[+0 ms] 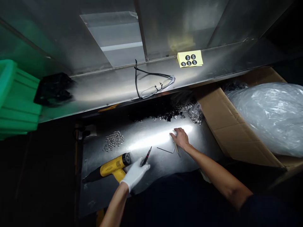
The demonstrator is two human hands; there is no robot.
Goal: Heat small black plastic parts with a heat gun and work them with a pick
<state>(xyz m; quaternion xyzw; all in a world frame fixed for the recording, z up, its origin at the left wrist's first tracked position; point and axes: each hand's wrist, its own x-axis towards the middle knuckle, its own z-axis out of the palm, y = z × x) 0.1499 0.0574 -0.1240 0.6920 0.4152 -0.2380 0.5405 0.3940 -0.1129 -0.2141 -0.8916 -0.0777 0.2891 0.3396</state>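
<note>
Clearly, the left hand (135, 174), in a white glove, was closed around a slim dark tool (147, 156) over the counter (165, 165), the tool's tip aimed at one o'clock. Well apart from it, at its two o'clock, the bare right hand (181, 138) hung with fingers bent at one end of a tan tool (176, 148) (whether it gripped that, one could not tell). A hex key (165, 150) lay at the right hand's eight o'clock, a yellow heat gun (111, 167) between nine and ten from the left hand, small metal pieces (115, 140) toward eleven.
</note>
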